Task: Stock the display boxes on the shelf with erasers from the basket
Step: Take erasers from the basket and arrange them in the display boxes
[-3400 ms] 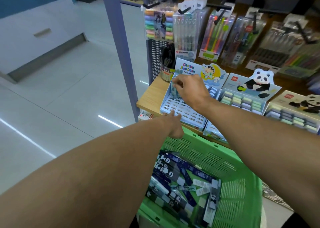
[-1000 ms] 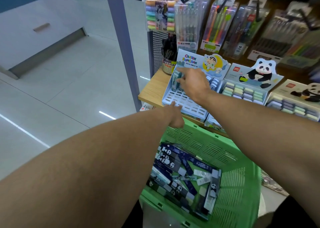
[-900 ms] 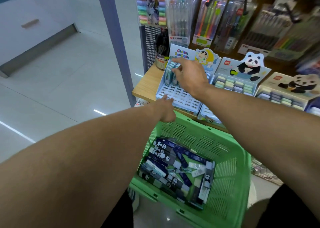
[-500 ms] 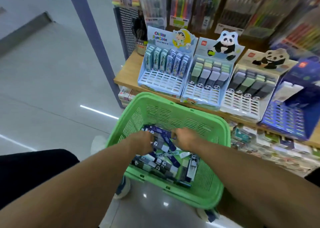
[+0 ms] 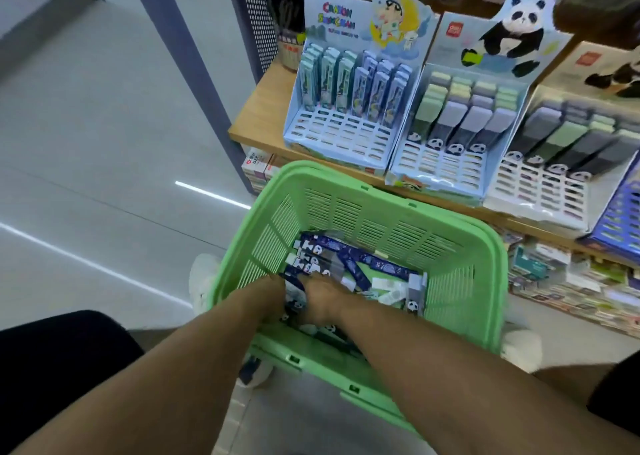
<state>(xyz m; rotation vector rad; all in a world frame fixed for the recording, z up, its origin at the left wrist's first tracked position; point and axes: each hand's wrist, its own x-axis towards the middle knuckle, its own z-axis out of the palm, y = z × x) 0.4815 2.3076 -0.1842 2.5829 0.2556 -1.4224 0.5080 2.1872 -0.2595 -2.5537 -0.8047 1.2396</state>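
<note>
Many erasers (image 5: 346, 260) lie in a loose heap on the bottom of the green basket (image 5: 460, 281), long flat packs in dark blue with panda prints, some crossing over others. They look light and stiff, and the wrapping seems glossy, so I judge they may slip from the fingers; it is better to take a pack by its two long edges near the middle (not by the end, where it can swing).

Both hands are down inside the basket among the packs. The left hand (image 5: 270, 290) is at the near left side, and its fingers are hidden by the heap and the wrist, so I cannot tell what grip it has. The right hand (image 5: 323, 299) rests on the packs just beside it, fingers bent down into them; whether it holds one I cannot tell either.

Behind the basket is a wooden shelf (image 5: 263, 108) with the display boxes: a light blue box (image 5: 332, 136) with a cartoon card, a panda box (image 5: 440, 164) beside it, and one more box (image 5: 540, 191) to the right. All have free slots in front. The floor (image 5: 104, 143) is pale and shiny.
</note>
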